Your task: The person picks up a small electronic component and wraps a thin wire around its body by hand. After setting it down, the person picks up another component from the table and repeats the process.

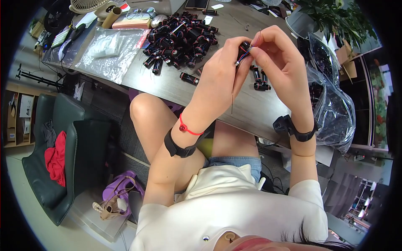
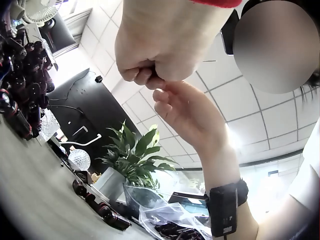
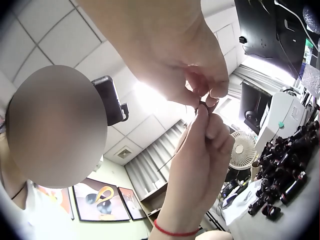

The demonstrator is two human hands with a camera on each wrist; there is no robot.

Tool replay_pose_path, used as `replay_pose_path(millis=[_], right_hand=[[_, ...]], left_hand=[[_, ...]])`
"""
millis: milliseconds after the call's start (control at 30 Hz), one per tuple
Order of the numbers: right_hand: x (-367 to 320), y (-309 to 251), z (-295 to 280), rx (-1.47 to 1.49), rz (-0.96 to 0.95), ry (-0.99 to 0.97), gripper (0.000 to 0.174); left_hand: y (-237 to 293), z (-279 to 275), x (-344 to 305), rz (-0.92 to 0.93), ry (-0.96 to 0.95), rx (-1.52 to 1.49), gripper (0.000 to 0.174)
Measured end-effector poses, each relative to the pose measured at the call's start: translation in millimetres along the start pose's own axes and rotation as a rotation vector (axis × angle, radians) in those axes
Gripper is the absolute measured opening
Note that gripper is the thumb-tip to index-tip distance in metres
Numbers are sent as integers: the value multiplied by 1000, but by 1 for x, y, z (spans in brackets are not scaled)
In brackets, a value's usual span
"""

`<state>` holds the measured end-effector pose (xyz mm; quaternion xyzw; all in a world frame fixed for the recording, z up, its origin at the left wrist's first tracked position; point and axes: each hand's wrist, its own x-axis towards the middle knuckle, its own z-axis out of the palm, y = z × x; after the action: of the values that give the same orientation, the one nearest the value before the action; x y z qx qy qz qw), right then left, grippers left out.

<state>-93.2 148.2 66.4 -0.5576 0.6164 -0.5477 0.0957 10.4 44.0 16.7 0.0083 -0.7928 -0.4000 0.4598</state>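
Left hand had its fingers clamped round a small black cylinder with thin wires, held up over the table near the pile of black cylinders, while right hand had thumb and forefinger pinched together at its wired end.

A dark green chair is standing on dark flooring beside a wooden shelf unit. Framed pictures are hanging on a pale wall near grey curtains. White tiles are covering the ceiling, and bright light is glaring across it.
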Motion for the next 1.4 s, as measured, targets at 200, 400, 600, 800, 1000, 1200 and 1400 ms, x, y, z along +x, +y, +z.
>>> replay_pose_path(millis=[200, 400, 600, 800, 1000, 1200, 1400], right_hand=[[-2, 3, 7, -96, -28, -8, 14], [-1, -4, 0, -141, -18, -79, 10], [0, -2, -5, -105, -28, -119, 10], [-2, -2, 0, -77, 36, -83, 12], [1, 11, 5, 130, 69, -17, 12], [8, 20, -11, 413, 164, -124, 8], [7, 8, -16, 157, 35, -113, 9]], left_hand=[[-4, 2, -2, 25, 57, 63, 32], [-1, 3, -3, 39, 82, 69, 33], [0, 5, -5, 40, 67, 78, 35], [1, 7, -5, 99, 118, 219, 37], [-6, 5, -6, 40, 63, 141, 27], [2, -4, -3, -130, -57, -112, 19], [6, -5, -3, -277, -95, -368, 20]])
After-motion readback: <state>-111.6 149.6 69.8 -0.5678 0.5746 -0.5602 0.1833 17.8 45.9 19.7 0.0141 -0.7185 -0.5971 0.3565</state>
